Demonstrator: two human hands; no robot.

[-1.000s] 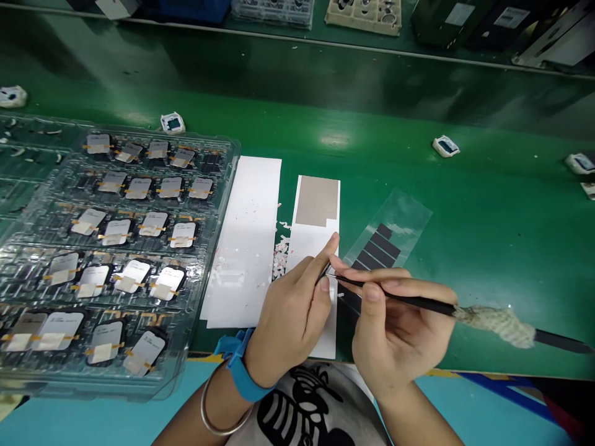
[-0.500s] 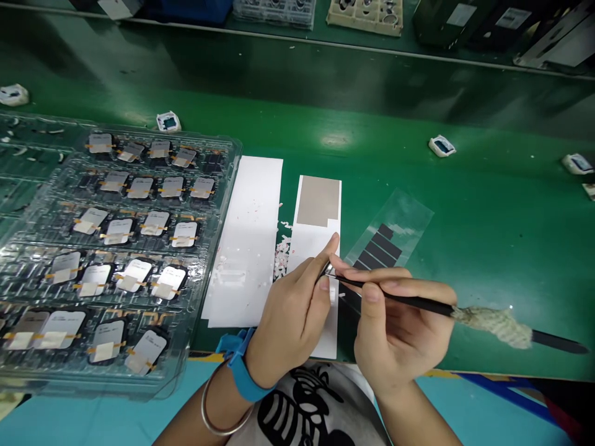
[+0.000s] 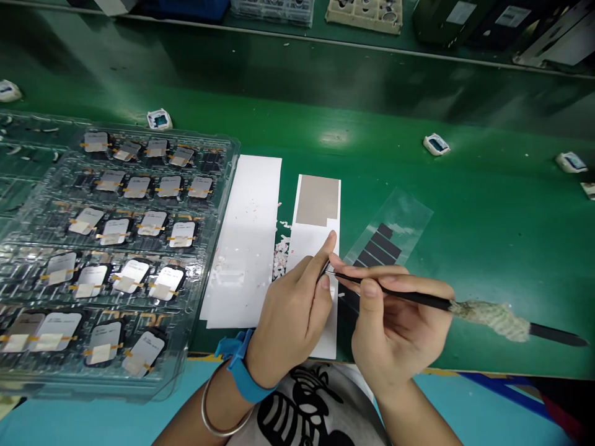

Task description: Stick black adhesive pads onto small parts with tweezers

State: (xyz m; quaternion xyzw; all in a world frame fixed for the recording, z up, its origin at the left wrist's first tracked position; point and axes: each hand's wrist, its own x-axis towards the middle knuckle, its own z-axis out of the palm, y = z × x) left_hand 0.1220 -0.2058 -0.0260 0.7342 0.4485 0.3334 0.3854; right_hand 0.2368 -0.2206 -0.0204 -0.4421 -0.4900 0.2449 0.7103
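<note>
Pinching black tweezers [image 3: 409,298], the right hand [image 3: 395,328] meets the left hand [image 3: 297,310], fingertips closed together over a white backing strip [image 3: 310,248]; its grey sheet [image 3: 317,199] is mostly unpeeled, while the tray [image 3: 139,384] cells look filled.

Green tabletop [image 3: 488,210]. On it: clear tray [image 3: 204,310] of small parts at left, two white sheets [image 3: 248,235] [image 3: 307,244] in middle, clear strip [image 3: 395,229] with black pieces, small white bits [image 3: 436,144] scattered.

Tray [image 3: 218,186] left of sheets [image 3: 246,248], hands in front
</note>
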